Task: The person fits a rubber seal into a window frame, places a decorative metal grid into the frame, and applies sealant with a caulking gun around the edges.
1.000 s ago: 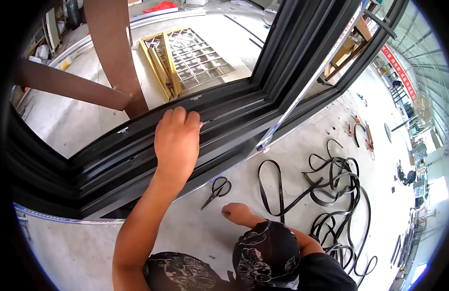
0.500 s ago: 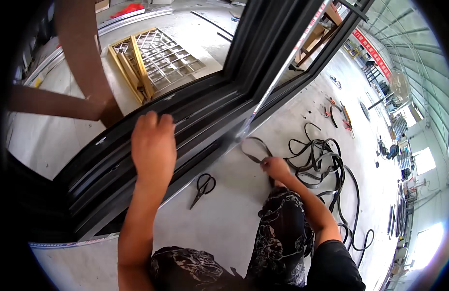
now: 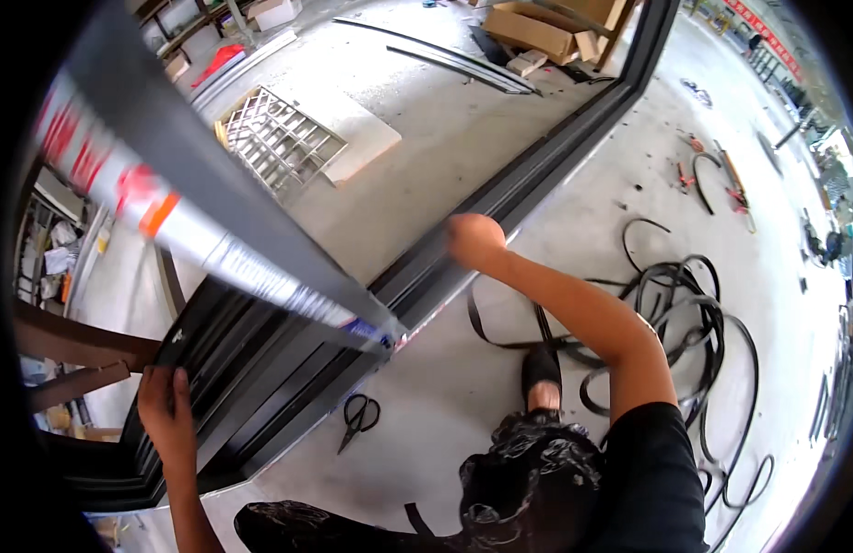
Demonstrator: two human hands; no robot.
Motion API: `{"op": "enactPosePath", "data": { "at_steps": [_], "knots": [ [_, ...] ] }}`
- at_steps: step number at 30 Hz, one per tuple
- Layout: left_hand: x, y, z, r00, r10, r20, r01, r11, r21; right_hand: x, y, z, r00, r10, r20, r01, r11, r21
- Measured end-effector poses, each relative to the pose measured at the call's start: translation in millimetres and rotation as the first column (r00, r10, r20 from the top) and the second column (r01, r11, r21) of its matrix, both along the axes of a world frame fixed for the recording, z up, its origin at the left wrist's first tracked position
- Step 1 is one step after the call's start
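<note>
A large black window frame [image 3: 288, 392] runs diagonally across the view. At its lower left, my left hand [image 3: 166, 415] rests on the profile with its fingers apart. My right hand [image 3: 475, 241], blurred and closed like a fist, is at the frame's lower rail. Whatever its fingers hold is hidden. A loop of black rubber strip [image 3: 477, 323] rises from the floor to the frame edge just below that hand. More of this strip lies in a tangled heap [image 3: 689, 295] beyond my right forearm. Black-handled scissors [image 3: 357, 419] lie on the floor beside the frame.
A grey upright bar [image 3: 233, 198] with printed film slants across the left. Behind the frame are a metal lattice [image 3: 284, 138], long dark profiles [image 3: 463, 69] and a cardboard box [image 3: 533, 32]. Red-handled tools [image 3: 685, 175] lie on the floor at right. My shoe [image 3: 542, 369] is near the strip.
The view has shifted. My right hand has moved from the strip above the floor up to the frame's lower rail. My left hand has moved along the frame toward the lower left.
</note>
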State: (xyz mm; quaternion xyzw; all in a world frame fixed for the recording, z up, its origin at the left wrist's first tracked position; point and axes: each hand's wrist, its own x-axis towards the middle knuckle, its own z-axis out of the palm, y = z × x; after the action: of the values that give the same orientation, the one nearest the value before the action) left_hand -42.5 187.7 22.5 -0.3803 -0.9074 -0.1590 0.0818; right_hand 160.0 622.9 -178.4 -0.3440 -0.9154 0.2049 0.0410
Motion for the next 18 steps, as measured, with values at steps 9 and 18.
{"op": "enactPosePath", "data": {
  "at_steps": [9,18],
  "knots": [
    [87.0,191.4,14.9,0.909,-0.182,0.374,-0.389,-0.051,0.92,-93.7,108.7,-39.3,0.966,0.157,-0.204,-0.199,0.958,-0.208],
    [108.8,189.5,-8.9,0.91,0.405,0.088,-0.231,0.319,0.919,-209.1,77.7,-110.7,0.886,0.188,-0.423,-0.357,0.859,-0.366]
  ]
}}
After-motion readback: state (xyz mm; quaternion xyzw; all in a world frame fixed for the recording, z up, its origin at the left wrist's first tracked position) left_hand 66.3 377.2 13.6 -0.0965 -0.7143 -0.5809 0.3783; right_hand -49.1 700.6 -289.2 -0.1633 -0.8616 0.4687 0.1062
